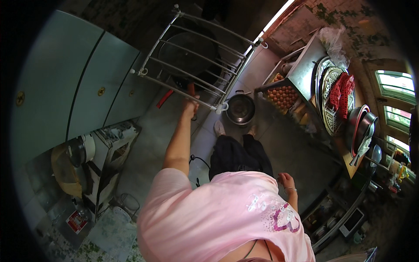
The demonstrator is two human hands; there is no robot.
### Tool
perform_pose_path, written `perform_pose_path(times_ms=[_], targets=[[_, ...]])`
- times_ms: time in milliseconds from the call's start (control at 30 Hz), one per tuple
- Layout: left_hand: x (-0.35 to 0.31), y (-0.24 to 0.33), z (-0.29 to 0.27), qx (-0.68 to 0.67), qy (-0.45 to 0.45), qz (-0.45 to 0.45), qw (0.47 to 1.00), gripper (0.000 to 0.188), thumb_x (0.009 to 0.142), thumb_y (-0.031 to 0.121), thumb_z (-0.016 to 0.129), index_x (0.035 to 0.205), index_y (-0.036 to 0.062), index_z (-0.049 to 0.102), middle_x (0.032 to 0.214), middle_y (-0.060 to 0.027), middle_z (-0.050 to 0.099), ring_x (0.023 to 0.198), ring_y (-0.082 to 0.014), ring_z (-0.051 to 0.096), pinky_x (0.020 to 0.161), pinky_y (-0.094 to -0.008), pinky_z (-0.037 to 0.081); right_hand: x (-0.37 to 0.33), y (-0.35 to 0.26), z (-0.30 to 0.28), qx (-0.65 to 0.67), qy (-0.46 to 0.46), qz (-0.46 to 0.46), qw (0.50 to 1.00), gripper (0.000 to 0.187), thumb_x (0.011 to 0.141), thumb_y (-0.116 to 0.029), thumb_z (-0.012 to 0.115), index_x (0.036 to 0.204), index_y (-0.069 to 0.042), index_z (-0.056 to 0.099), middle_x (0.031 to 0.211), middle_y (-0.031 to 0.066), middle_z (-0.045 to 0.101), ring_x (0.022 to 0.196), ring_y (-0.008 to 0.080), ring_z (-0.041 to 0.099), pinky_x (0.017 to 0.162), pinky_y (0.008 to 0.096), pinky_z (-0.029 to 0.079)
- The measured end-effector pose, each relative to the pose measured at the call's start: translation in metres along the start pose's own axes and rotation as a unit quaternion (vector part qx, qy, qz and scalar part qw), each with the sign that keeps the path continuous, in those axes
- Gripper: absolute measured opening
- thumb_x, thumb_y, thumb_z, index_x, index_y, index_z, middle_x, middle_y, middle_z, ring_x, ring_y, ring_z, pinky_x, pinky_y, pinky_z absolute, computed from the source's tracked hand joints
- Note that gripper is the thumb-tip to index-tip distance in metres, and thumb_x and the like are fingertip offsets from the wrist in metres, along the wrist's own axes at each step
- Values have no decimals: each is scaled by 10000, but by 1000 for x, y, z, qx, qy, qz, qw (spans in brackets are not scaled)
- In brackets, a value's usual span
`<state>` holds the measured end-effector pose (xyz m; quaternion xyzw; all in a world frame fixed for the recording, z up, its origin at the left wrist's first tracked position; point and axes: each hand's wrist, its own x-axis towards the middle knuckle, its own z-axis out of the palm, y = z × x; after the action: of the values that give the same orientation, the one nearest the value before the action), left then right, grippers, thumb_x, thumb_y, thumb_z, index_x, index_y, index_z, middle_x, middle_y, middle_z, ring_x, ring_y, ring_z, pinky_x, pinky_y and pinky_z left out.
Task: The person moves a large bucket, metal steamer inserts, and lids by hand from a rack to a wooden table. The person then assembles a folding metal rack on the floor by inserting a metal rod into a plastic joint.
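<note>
My left hand (190,106) is stretched forward, its fingers closed round the reddish-brown handle (191,90) of a dark round frying pan or wok (185,54). The pan is seen through the bars of a white metal rack (197,81); how it rests there is hard to make out in the dim light. A red handle (164,99) sticks out to the left of that hand. Low at my right side hangs my right hand (286,180), its fingers loosely curled and apart with nothing visible in them. A bracelet circles that wrist.
A metal pot (241,109) stands on the floor before my feet. To the right are eggs (282,97) on a shelf, round perforated trays (331,98), a red cloth (341,91) and stacked basins (361,126). Pale cabinets (94,83) line the left. A cable (200,159) lies beside my leg.
</note>
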<state>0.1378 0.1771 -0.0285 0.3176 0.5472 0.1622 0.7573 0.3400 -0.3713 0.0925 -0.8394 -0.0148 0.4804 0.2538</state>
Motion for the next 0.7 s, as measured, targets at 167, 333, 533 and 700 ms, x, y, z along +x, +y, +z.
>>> perform_pose_path(times_ms=[167,333,533,700], targets=[[-46,9,-31,163,80,57,982,104,764,85,552,767,43,456,524,-15,447,377,-103,409,337,-264,307,9,-2,8,18,-6,10,1000,214,887,-199,501,942,-29,619,723,46,633,605,107,566,542,224,433],[-103,-6,-57,172,100,40,979,123,736,83,554,772,38,445,520,-18,439,379,-100,415,327,-269,306,19,-8,22,-11,-30,24,999,228,873,-191,495,930,-12,623,713,56,622,625,123,565,585,250,447],[-168,-49,-46,125,83,-7,989,139,753,119,571,802,86,446,510,14,412,359,-76,372,298,-251,260,36,-37,3,-134,-70,-44,988,262,856,-247,507,918,-23,626,745,86,628,669,167,589,626,287,458],[-238,-107,-56,93,130,-28,987,147,771,95,572,831,63,442,540,5,419,394,-71,401,327,-236,300,70,-82,10,-317,-49,-207,924,288,845,-302,501,899,-43,614,805,148,626,749,312,591,681,382,456]])
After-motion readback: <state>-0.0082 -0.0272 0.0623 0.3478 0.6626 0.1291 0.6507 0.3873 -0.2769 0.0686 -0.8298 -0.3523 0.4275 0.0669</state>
